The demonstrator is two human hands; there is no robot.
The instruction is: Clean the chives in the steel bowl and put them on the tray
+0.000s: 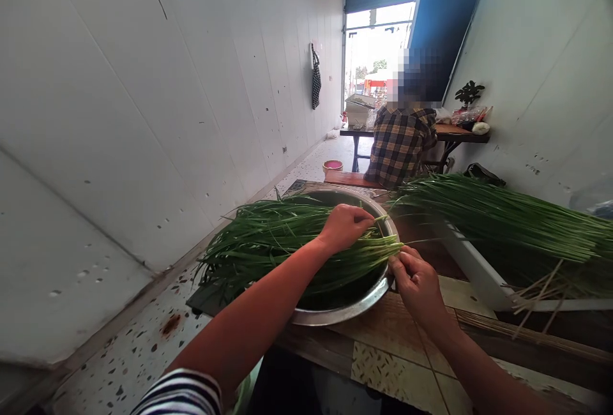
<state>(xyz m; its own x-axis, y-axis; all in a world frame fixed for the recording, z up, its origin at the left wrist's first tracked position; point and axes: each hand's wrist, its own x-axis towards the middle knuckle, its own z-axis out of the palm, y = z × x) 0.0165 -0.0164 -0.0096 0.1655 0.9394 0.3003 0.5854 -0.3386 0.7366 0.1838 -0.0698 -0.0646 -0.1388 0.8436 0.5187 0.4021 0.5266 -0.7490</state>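
Note:
A wide metal basin (345, 319) stands on the table before me, heaped with long green garlic chives (268, 236) whose leaf tips hang over its left side. My left hand (347, 226) is above the heap, thumb and fingers pinched around a pale chive end near the basin's right rim. Closed at the cut ends of the bunch is my right hand (416, 278), just outside that rim; its fingertips partly hide what they grip. A thin strand sticks out to the right beside it.
On the right, a large pile of chives (517, 211) lies over a white crate (472, 268), with loose straw-like stalks (541, 294) at its near corner. Ahead, a person in a plaid shirt (400, 143) sits at another table (460, 134). A white wall runs along the left.

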